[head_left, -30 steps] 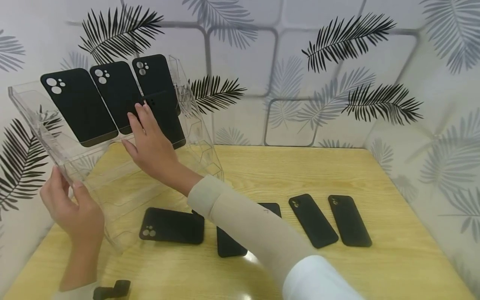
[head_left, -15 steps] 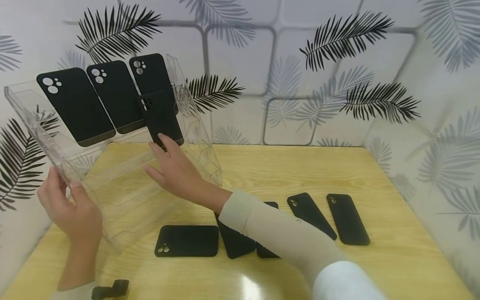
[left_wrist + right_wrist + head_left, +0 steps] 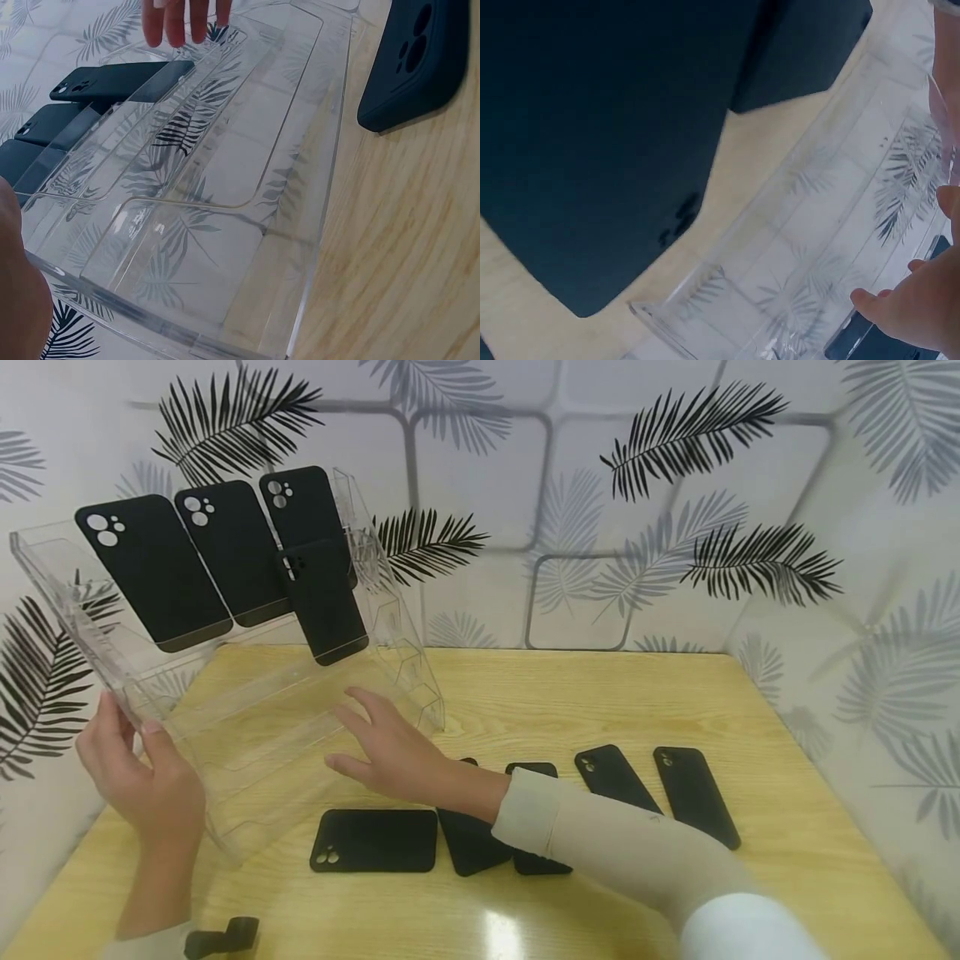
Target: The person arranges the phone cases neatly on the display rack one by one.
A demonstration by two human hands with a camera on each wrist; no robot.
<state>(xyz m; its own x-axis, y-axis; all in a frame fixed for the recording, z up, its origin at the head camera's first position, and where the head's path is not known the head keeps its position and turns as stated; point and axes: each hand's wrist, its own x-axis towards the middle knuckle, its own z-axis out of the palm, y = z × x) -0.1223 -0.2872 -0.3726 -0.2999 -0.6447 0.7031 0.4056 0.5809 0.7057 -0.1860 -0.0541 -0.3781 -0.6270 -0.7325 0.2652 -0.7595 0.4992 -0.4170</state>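
L hand (image 3: 150, 781) grips rack (image 3: 232, 702) edge; R hand (image 3: 401, 747) empty, fingers spread. Prob. mid-loading; next likely needs pinching phone case (image 3: 375, 841) below it.

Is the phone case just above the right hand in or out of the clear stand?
In: the phone case leans in the clear stand, bottom edge behind a transparent lip, with the right hand off it.
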